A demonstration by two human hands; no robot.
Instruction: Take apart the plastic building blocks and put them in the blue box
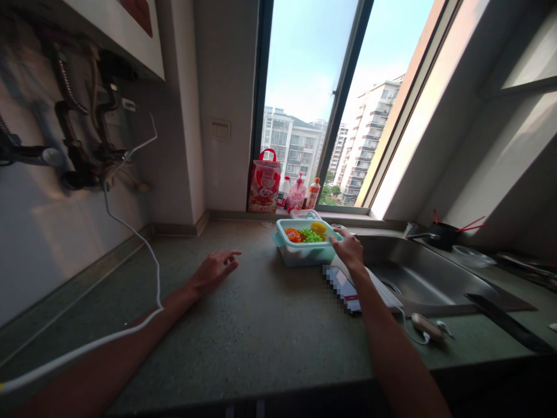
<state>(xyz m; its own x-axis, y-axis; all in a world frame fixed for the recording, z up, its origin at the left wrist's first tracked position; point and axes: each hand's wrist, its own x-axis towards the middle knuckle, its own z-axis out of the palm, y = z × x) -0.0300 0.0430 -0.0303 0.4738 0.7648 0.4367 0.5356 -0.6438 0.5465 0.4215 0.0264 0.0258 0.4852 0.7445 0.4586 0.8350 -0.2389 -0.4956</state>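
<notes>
Beside the sink [418, 273] | right hand [349, 248] gripped the teal container [304, 251] at its near-sink rim | left hand [214, 269] lay open, well left | better steady both sides, keep it level.

A shallow rectangular container [306, 251] of pale teal plastic with rounded corners sat upright and lidless on the speckled grey-green countertop [243, 313], toward the back, just left of the steel sink [418, 273] and a little in front of the window ledge. Its rim flared outward into a lip. Inside lay small bright pieces sorted by colour: an orange heap [294, 235] at the left, a green heap [310, 235] in the middle and a yellow heap [319, 228] toward the rear right. The right hand [348, 248] gripped the container's right rim, fingers curled over the edge.
</notes>
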